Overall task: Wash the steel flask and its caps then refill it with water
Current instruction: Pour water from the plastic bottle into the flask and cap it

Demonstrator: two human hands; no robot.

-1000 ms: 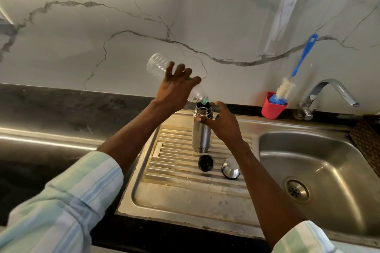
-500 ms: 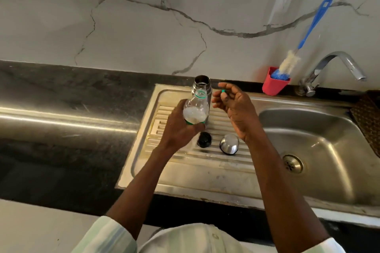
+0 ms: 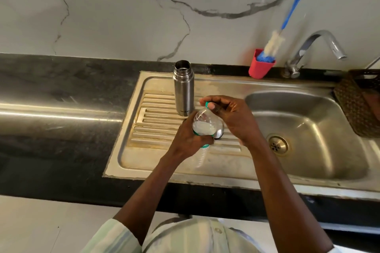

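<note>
The steel flask (image 3: 184,88) stands upright and uncapped at the back of the ribbed draining board (image 3: 156,127). In front of it my left hand (image 3: 191,139) grips a clear plastic water bottle (image 3: 203,125) around its middle, tilted with the neck up. My right hand (image 3: 232,119) pinches the bottle's green cap (image 3: 209,106) at the neck. A sliver of the steel cap (image 3: 219,132) shows behind the bottle. The black cap is hidden by my hands.
The sink bowl (image 3: 304,129) with its drain lies to the right, and the tap (image 3: 320,47) rises behind it. A red cup (image 3: 260,68) holds a blue-handled bottle brush (image 3: 292,8). A brown woven basket (image 3: 359,100) sits at the far right. Black counter (image 3: 61,96) stretches left.
The bottle came down from tipping over the flask mouth and now sits upright in my left hand. My right hand left the flask and closed on the green cap at the neck.
</note>
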